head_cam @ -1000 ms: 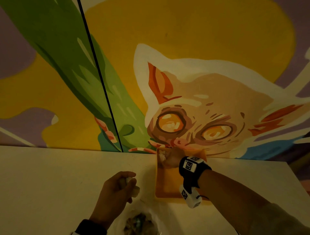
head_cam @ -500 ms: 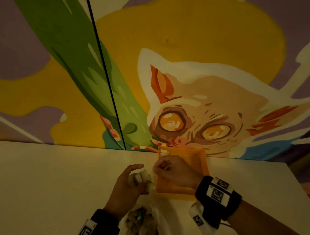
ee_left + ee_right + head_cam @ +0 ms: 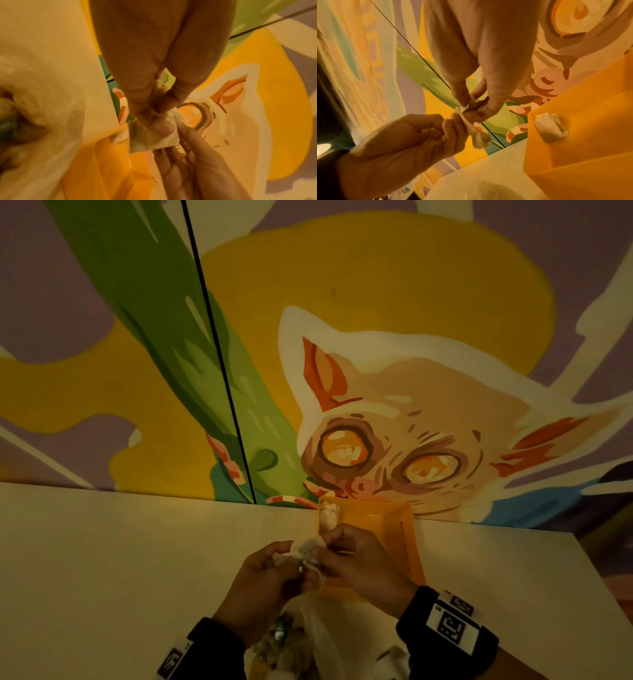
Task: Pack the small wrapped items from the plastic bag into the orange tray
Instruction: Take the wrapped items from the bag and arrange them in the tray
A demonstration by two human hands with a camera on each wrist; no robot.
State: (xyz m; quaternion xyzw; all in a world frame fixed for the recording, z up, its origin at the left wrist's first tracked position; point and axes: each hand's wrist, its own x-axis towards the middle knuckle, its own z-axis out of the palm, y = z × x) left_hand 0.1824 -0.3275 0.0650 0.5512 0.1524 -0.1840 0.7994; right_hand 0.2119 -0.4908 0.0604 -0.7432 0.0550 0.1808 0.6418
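- Both hands met above the near edge of the shallow orange plastic tray (image 3: 407, 529): the left hand (image 3: 260, 583) and right hand (image 3: 363, 563) each pinched the small white crinkly wrapped item (image 3: 305, 549).
- The handover seemed best finished with the left fingers releasing only once the right grip was firm.
- Another white wrapped packet (image 3: 550, 127) lay inside the tray; the clear plastic bag (image 3: 308, 642) sat just below the hands.
- A pale tabletop (image 3: 137, 559) met a colourful cat mural (image 3: 394, 422).

Black wristbands (image 3: 445, 623) (white coded tags), dark sleeves
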